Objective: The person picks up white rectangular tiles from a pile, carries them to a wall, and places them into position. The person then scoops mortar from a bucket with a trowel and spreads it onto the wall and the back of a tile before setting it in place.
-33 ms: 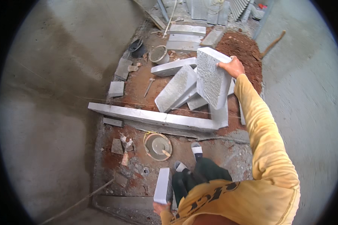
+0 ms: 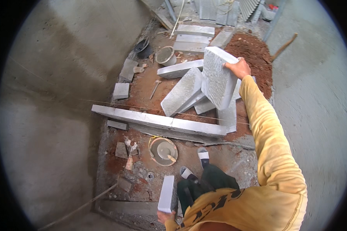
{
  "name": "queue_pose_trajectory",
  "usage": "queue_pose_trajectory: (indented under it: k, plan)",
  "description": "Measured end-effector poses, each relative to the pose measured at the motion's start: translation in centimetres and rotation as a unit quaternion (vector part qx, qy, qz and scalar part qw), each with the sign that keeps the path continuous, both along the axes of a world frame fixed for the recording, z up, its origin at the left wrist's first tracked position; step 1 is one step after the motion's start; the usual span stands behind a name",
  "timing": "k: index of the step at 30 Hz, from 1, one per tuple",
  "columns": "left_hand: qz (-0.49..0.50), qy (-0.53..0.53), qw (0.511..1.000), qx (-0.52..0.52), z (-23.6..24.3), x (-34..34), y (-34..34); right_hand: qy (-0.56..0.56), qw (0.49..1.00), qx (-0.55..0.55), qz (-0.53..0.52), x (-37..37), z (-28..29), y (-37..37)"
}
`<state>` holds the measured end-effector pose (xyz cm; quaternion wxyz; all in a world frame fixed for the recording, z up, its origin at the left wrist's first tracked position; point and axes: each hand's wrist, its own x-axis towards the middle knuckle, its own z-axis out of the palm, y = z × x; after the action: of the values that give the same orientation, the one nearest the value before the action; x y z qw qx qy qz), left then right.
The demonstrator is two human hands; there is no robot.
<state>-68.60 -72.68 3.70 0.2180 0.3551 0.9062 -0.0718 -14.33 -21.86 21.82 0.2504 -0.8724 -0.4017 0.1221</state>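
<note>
Light-grey block point(image 2: 218, 79) is up in the right grip point(image 2: 239, 68): pinched at its upper right edge, thumb on the rough broad face. It's tilted, out over the loose blocks point(image 2: 184, 90); can't tell whether its lower corner touches them. Left grip point(image 2: 165, 216) is clamped on the near end of a smaller block point(image 2: 167, 194), just left of the dark green trousers point(image 2: 216, 178). Can't tell if that one also bears on the ground.

Writing: dark lettering runs across the front of the yellow shirt point(image 2: 270, 196), distorted by folds and the lens.

Ahead of the feet, a block course point(image 2: 158, 121) runs crosswise, two long pieces butted end to end, with a thin string line point(image 2: 138, 107) stretched just beyond it. On the near side, a bucket of grey mix point(image 2: 163, 148) with a handled tool point(image 2: 171, 158) in it. Left of that, broken pieces point(image 2: 121, 150) on the dirt.

Far side: a hammer-like tool point(image 2: 155, 89) lying on red soil, a pale bucket point(image 2: 165, 56) and a black bucket point(image 2: 143, 49) near the left wall point(image 2: 58, 96), flat blocks point(image 2: 194, 38) laid side by side, red soil heap point(image 2: 250, 46) at right.
</note>
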Motion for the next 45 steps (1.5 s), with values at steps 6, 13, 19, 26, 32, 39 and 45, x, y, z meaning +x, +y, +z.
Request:
queue_pose_trajectory:
  k: [6, 13, 19, 26, 32, 39, 45]
  plan:
    - [0.094, 0.014, 0.978, -0.187, 4.4, 3.6, -1.2, 0.195, 0.959, 0.11, -0.177, 5.6, -14.8, 13.0]
    - [0.077, 0.014, 0.964, -0.254, 7.1, 7.5, -1.6, 0.269, 0.929, 0.03, -0.252, 10.5, -35.9, 10.7]
    - [0.083, 0.045, 0.974, -0.207, 7.4, 8.7, -0.8, 0.238, 0.962, 0.094, -0.094, 12.3, -35.1, -1.6]
    - [-0.014, 0.01, 0.998, 0.058, 12.9, 11.9, 8.5, 0.396, 0.916, 0.029, 0.054, 5.1, -26.4, -10.3]
    - [-0.196, -0.205, 0.937, 0.202, 26.4, 15.1, 23.0, 0.483, 0.822, -0.179, 0.243, -5.7, -24.9, -25.1]
    - [-0.576, -0.05, 0.8, 0.163, 36.3, 21.8, 43.9, 0.493, 0.832, -0.243, 0.076, -5.8, -28.8, -38.5]
    - [-0.55, 0.069, 0.817, 0.159, 29.0, 33.0, 61.0, 0.222, 0.967, -0.121, -0.016, -3.3, -33.7, -50.8]
